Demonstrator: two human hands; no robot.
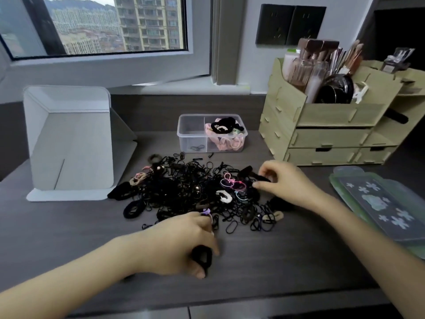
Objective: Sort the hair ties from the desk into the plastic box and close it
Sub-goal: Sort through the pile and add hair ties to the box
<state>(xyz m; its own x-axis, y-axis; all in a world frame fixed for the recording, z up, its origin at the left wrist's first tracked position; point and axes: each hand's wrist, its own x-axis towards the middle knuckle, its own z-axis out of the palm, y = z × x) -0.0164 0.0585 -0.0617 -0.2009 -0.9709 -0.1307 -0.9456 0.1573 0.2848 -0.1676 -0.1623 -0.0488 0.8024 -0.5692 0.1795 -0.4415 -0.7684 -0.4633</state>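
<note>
A big tangled pile of mostly black hair ties (184, 189) lies in the middle of the dark desk, with a few pink, white and beige ones mixed in. Behind it stands an open clear plastic box (190, 132) with two compartments: the right one holds pink and black scrunchies (226, 132), the left one a couple of thin ties. My left hand (181, 242) is at the pile's near edge and grips a thick black scrunchie (202, 256). My right hand (285, 180) is at the pile's right side, its fingers pinching a black hair tie (261, 177).
A white folding stand (69, 143) sits at the left. A green wooden organiser (322, 134) with cosmetics fills the back right. A flat green lid-like sheet with flower prints (377, 203) lies at the right edge. A window is behind the desk.
</note>
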